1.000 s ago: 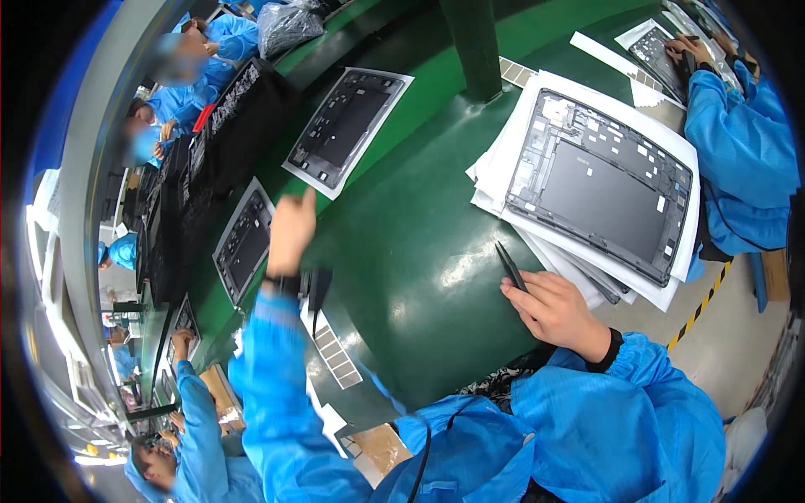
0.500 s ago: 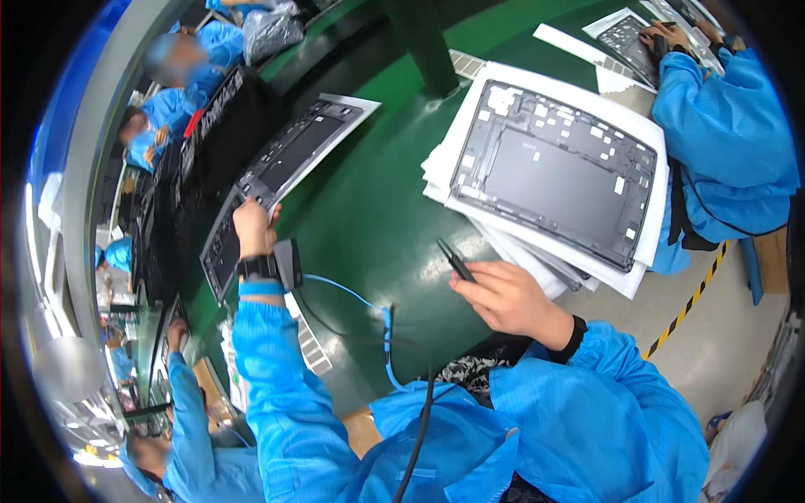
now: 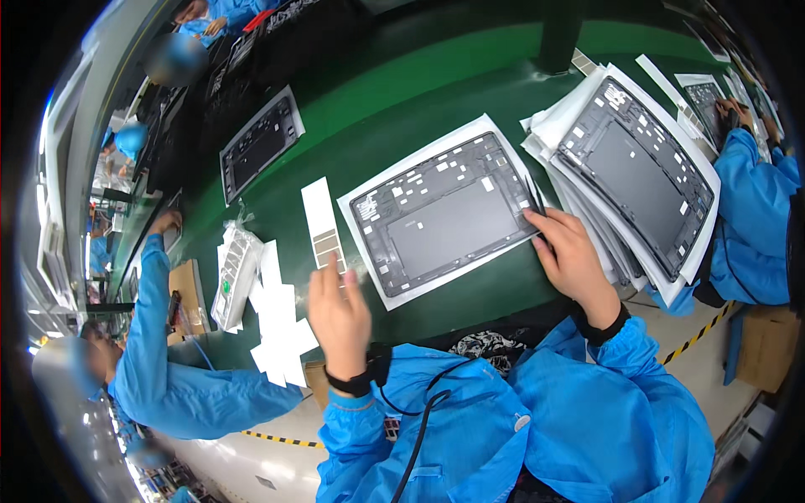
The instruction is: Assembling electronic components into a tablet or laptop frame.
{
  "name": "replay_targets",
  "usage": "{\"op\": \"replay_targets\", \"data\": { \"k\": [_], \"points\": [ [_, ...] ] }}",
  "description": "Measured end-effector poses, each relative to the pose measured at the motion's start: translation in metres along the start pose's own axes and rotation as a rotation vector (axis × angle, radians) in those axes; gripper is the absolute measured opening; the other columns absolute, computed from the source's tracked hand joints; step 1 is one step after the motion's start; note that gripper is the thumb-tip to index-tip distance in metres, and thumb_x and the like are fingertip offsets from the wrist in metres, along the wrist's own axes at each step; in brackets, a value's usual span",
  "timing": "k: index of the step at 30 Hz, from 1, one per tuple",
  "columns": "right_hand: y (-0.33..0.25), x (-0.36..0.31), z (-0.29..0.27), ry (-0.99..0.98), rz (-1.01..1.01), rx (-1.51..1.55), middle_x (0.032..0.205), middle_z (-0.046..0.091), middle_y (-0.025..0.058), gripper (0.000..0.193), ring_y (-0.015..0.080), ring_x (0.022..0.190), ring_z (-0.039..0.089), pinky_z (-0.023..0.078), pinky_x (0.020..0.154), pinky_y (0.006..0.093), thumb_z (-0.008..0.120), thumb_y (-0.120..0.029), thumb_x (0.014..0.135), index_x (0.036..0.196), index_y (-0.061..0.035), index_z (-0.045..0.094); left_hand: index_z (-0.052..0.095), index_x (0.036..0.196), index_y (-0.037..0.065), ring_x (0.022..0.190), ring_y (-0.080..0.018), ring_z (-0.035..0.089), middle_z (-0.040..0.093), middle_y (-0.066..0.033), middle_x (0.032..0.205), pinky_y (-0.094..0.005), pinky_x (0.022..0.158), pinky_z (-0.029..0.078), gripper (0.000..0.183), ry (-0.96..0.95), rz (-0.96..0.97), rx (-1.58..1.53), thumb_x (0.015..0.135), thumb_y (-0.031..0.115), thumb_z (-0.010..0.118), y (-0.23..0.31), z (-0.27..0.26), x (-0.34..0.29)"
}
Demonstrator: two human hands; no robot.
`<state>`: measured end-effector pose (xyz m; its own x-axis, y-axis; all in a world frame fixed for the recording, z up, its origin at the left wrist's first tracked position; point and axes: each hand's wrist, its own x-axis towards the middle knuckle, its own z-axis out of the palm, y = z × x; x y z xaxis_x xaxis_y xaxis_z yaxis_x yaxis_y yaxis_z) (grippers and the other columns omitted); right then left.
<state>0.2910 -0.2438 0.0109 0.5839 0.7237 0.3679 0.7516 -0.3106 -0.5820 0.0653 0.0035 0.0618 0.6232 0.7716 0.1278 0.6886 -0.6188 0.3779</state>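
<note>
A dark grey flat device housing with several small white patches lies on a white sheet on the green table in front of me. My right hand is at its right edge, closed around black tweezers whose tips point up and away. My left hand, slightly blurred, hovers left of the housing with fingers stretched out and nothing visible in them. Just beyond its fingertips lies a white label strip with grey-brown rectangles at its near end.
To the right stands a stack of housings between white sheets. Another housing lies at the far left. White paper pieces and a clear plastic-wrapped pack are on the near left. Co-workers in blue sit on both sides.
My left hand has let go of a housing at the far left and come back toward me. A housing now lies before me. The view has turned; the tweezers stay in my right hand.
</note>
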Motion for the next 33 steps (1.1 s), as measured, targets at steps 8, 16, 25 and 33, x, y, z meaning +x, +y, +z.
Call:
{"op": "replay_targets", "data": {
  "k": [8, 16, 25, 33],
  "points": [
    [-0.053, 0.019, 0.011, 0.108, 0.157, 0.846, 0.093, 0.069, 0.0093, 0.043, 0.0107, 0.070, 0.059, 0.047, 0.065, 0.0228, 0.045, -0.032, 0.107, 0.126, 0.0024, 0.063, 0.054, 0.136, 0.002, 0.127, -0.0415, 0.049, 0.051, -0.0215, 0.140, -0.0478, 0.104, 0.040, 0.047, -0.078, 0.234, 0.106, 0.092, 0.013, 0.063, -0.050, 0.016, -0.070],
    [-0.137, 0.080, 0.107, -0.323, 0.576, 1.152, 0.079, 0.066, 0.0065, 0.044, 0.0059, 0.063, 0.058, 0.044, 0.055, 0.0205, 0.047, -0.037, 0.106, 0.109, 0.0025, 0.067, 0.058, 0.132, 0.002, 0.125, -0.0351, 0.052, 0.054, -0.0171, 0.139, -0.0439, 0.105, 0.037, 0.047, 0.032, 0.218, -0.117, 0.087, 0.012, 0.068, -0.065, 0.032, -0.055],
    [-0.136, 0.085, 0.154, -0.434, 0.459, 0.881, 0.074, 0.064, 0.0009, 0.013, 0.0037, 0.063, 0.057, 0.044, 0.054, 0.0202, 0.064, -0.012, 0.095, 0.095, 0.0010, 0.065, 0.072, 0.114, 0.007, 0.124, -0.0267, 0.057, 0.068, -0.0045, 0.123, -0.0461, 0.105, 0.037, 0.030, 0.046, 0.296, -0.131, 0.085, 0.012, 0.070, -0.075, 0.038, -0.062],
    [-0.145, 0.085, 0.147, -0.470, 0.234, 0.750, 0.075, 0.066, 0.0040, 0.013, 0.0084, 0.068, 0.058, 0.046, 0.060, 0.0247, 0.063, -0.009, 0.094, 0.090, 0.0019, 0.069, 0.073, 0.112, 0.011, 0.121, -0.0217, 0.058, 0.068, -0.0006, 0.124, -0.0450, 0.105, 0.037, 0.027, 0.042, 0.317, -0.117, 0.085, 0.017, 0.072, -0.080, 0.040, -0.060]
  ]
}}
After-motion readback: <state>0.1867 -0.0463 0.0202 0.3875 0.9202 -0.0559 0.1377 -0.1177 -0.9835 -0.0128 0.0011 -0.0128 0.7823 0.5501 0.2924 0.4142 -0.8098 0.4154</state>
